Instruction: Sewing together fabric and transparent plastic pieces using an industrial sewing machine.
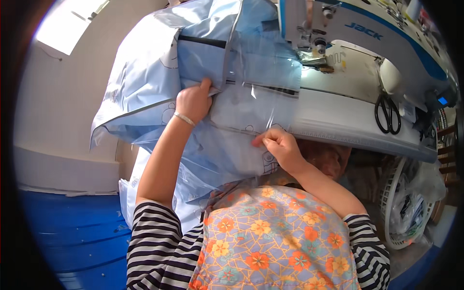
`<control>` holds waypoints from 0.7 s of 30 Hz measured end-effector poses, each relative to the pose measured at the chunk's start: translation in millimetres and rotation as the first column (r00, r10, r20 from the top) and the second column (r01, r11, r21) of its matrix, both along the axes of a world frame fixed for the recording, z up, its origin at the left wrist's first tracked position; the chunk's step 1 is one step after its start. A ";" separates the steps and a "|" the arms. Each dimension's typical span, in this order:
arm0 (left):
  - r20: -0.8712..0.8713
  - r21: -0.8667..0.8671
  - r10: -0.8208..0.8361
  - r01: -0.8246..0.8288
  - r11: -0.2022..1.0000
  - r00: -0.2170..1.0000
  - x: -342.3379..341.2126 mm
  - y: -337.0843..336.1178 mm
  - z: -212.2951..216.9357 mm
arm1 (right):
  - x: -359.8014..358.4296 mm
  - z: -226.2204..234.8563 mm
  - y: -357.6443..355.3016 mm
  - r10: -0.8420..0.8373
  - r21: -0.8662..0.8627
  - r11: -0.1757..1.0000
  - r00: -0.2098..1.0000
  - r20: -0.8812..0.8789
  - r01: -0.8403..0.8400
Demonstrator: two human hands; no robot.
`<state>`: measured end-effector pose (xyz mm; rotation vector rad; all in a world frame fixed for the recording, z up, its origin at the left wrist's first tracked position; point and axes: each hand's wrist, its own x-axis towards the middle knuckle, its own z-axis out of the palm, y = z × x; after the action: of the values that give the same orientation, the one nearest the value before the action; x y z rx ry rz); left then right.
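A large pale blue sheet of coated fabric [145,63] with dark trim and printed line drawings drapes across my lap and the table's left end. My left hand [194,100] is closed on a folded part of it, the thumb lying on top. Lower and to the right, my right hand [280,147] pinches the edge of the same fabric between thumb and fingers. Clear plastic film [263,72] lies over or forms part of the sheet near the machine. A white and blue sewing machine [357,29] stands at the upper right, its needle area beside the fabric.
Black-handled scissors [387,113] rest on the white machine table [333,108], whose front edge carries a ruler strip. Below it at the right stands a white plastic basket [389,208] with clear bags in it. Blue flooring [77,232] lies at the lower left, beside a white wall.
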<state>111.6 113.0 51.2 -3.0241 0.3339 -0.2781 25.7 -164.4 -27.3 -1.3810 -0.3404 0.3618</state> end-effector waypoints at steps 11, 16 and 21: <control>0.318 0.005 -0.176 0.184 0.983 0.932 -77.4 -20.1 20.7 | -3.2 -4.3 -10.0 0.025 -0.011 1.000 0.992 -0.120 -0.026; 0.522 -0.272 -0.428 0.620 0.736 0.738 -58.7 -86.5 40.5 | -9.0 -4.4 -12.1 -0.011 0.032 0.999 0.994 -0.108 0.014; -0.176 -0.240 -0.326 0.281 0.929 0.929 -27.0 -181.4 42.2 | -18.7 15.8 -25.0 0.019 -0.115 0.993 0.999 -0.035 -0.023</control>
<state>84.6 -68.4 93.5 -3.2080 0.8506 -0.0037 7.0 -189.4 -11.5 -1.4841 -0.3107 0.4275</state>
